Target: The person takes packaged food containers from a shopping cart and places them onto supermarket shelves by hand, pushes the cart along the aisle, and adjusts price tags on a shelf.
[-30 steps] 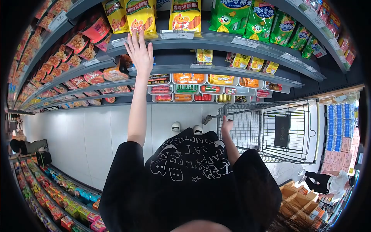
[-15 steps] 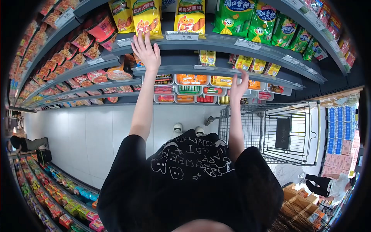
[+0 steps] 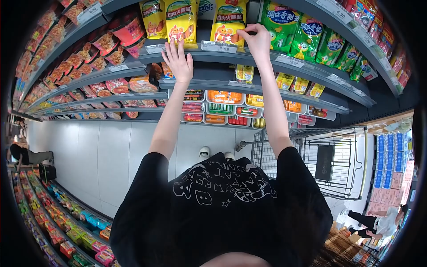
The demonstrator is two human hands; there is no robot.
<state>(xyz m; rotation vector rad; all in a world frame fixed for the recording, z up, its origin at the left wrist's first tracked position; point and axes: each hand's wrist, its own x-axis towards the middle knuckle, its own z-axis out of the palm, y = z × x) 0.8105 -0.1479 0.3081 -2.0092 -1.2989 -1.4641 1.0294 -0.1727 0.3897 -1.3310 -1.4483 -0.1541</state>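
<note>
My left hand [image 3: 179,62] is open, fingers spread, at the shelf's front edge. Its fingertips reach the lower part of a yellow sausage bag [image 3: 181,20]. My right hand [image 3: 258,42] is closed in a pinch at the right edge of another yellow sausage bag [image 3: 227,22], which stands upright on the same shelf. A price label [image 3: 219,47] sits on the edge below that bag. Green sausage bags [image 3: 279,26] stand just right of my right hand.
Lower shelves hold small yellow packs [image 3: 244,73] and trays of wrapped sausages [image 3: 224,97]. Instant noodle tubs [image 3: 129,33] fill the left shelves. A wire shopping cart [image 3: 307,153] stands at my right. One person [image 3: 382,222] is at far right, another [image 3: 31,156] at far left.
My right hand has risen from the lower shelf to the right edge of the yellow sausage bag and closed in a pinch. My left hand stays at the shelf edge. The view has shifted slightly.
</note>
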